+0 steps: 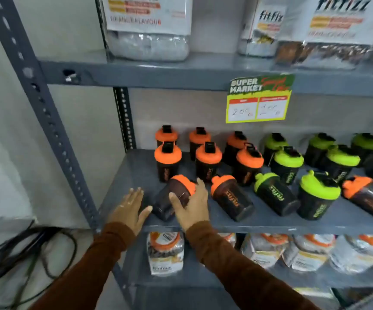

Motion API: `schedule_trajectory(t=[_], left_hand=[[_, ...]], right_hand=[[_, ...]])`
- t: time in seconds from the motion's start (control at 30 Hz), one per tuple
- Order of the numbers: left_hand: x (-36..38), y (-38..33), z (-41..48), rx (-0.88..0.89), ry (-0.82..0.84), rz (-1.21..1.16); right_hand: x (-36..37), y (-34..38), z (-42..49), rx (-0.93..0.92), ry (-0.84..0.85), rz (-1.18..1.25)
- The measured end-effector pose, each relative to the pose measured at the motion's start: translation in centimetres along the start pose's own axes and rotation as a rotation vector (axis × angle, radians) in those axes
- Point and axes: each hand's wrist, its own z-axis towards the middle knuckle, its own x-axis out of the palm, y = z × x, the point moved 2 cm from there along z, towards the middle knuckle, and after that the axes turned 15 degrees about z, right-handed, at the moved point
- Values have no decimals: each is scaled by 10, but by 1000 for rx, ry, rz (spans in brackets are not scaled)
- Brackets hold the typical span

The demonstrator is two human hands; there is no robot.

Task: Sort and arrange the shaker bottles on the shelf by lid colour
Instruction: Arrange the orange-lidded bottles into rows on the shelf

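Observation:
On the grey middle shelf (134,175) several dark shaker bottles stand upright: orange lids (167,153) at the left, green lids (288,157) at the right. Along the front, bottles lie tipped over: two with orange lids (230,198), one with a green lid (275,193), and another orange-lidded one (366,195) at the far right. A green-lidded bottle (317,195) stands at the front. My right hand (192,204) grips the leftmost tipped orange-lidded bottle (170,198). To the left of that bottle my left hand (128,209) hovers open, fingers spread.
A yellow price tag (258,99) hangs from the upper shelf edge. Packaged pouches sit on the shelf above (147,25) and below (165,253). A perforated grey upright (46,113) frames the left side. Black cables (24,253) lie on the floor at the left.

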Motion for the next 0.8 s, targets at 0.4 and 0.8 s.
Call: schedule_trajectory(t=[0.4, 0.8], left_hand=[[43, 20, -2, -47, 226, 291], [41, 18, -5, -23, 244, 330]], right_hand=[[47, -20, 60, 698, -158, 284], [42, -27, 25, 151, -298, 195]])
